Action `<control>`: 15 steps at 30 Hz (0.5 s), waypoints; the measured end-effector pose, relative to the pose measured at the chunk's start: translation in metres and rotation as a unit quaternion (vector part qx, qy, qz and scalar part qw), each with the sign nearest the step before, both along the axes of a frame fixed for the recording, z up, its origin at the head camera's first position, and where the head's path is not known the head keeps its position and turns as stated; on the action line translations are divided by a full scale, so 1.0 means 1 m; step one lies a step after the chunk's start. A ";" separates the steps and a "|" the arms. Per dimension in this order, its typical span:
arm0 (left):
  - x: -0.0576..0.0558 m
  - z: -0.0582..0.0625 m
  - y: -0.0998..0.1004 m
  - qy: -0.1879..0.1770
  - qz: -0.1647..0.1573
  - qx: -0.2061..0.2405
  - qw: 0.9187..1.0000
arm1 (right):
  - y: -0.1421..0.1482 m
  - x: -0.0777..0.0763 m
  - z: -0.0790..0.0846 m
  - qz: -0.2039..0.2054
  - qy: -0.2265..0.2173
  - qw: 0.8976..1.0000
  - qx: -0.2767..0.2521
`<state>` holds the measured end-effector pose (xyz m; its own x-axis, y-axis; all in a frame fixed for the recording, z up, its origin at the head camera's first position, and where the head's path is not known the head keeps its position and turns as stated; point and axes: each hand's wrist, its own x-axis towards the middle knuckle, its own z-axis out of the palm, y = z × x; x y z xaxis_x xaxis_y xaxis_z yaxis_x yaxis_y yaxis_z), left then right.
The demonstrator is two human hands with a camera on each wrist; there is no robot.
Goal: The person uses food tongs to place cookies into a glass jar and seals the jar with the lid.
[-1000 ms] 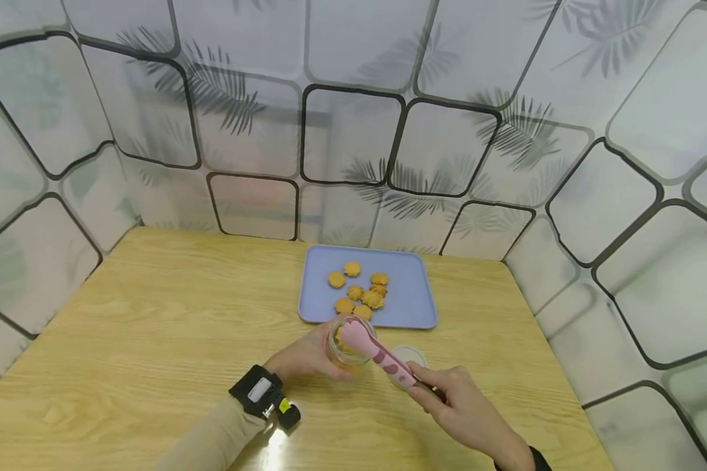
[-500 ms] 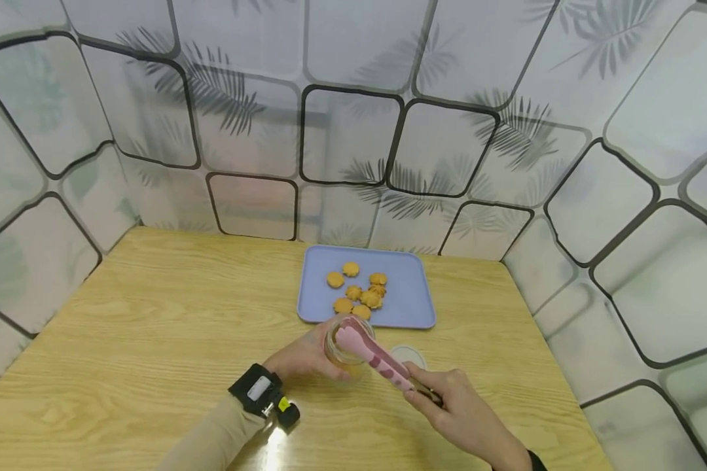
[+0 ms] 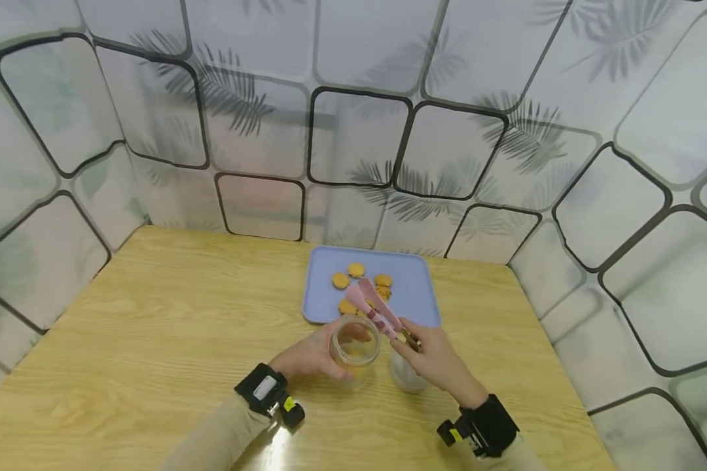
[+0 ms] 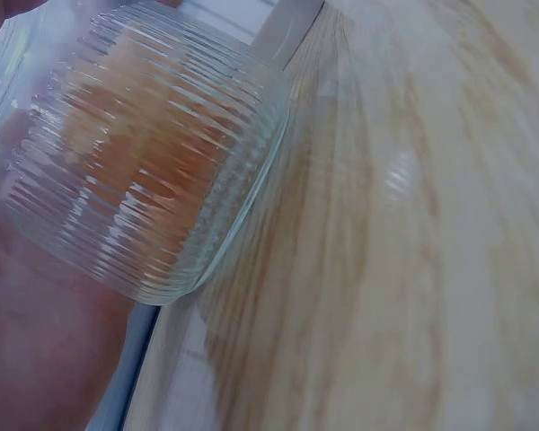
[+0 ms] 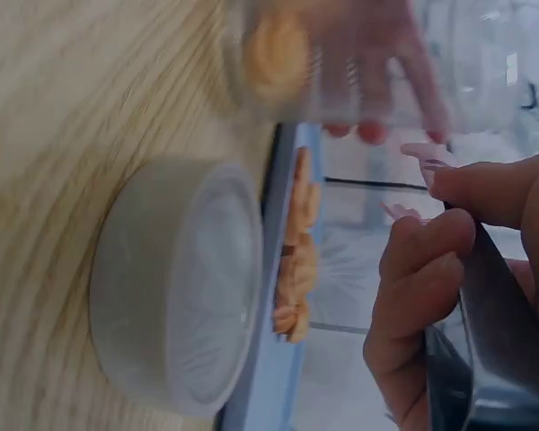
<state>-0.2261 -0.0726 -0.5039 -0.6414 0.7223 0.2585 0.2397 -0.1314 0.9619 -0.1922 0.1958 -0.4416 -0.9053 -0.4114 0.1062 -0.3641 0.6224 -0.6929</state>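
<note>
My left hand [image 3: 313,358] grips a clear ribbed glass jar [image 4: 153,153], its mouth facing up in the head view. Orange-brown cookies show through the jar's lower wall in the left wrist view. My right hand [image 3: 438,358] holds tongs [image 3: 377,313] with pink tips and a metal handle. In the head view those tips are parted and overlap the near part of a blue tray [image 3: 412,281], with nothing plainly seen between them. Several golden cookies [image 3: 340,280] lie on the tray, some hidden behind the tongs and jar.
A round whitish lid-like piece [image 5: 175,287] rests on the wooden table [image 3: 182,314] to the right of the jar, under my right hand. Patterned curtain walls [image 3: 259,144] close off the back and both sides of the table.
The tongs have come out of the jar's mouth and moved forward over the tray, their tips spreading apart. My left hand keeps holding the jar in place.
</note>
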 end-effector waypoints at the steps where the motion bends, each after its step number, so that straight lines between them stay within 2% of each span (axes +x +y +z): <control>1: 0.000 0.000 0.000 0.000 -0.001 0.001 1.000 | -0.002 -0.005 -0.004 0.009 0.018 1.000 0.015; 3: -0.001 0.000 0.000 -0.002 -0.005 0.006 1.000 | -0.006 -0.013 -0.010 0.028 0.050 0.998 0.041; 5: -0.001 -0.001 0.001 -0.004 -0.012 0.008 1.000 | -0.008 -0.017 -0.014 0.044 0.060 0.996 0.053; 10: -0.001 -0.001 0.002 -0.005 -0.014 -0.001 1.000 | -0.012 -0.020 -0.016 0.055 0.052 0.994 0.076; 15: -0.002 -0.002 -0.002 -0.008 -0.013 -0.004 1.000 | -0.020 -0.023 -0.013 0.068 0.051 0.989 0.122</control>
<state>-0.2278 -0.0746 -0.5055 -0.6272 0.7402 0.2422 0.2203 -0.1296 0.9668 -0.2154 0.1762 -0.4542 -0.8293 -0.5534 0.0768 -0.5167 0.7073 -0.4825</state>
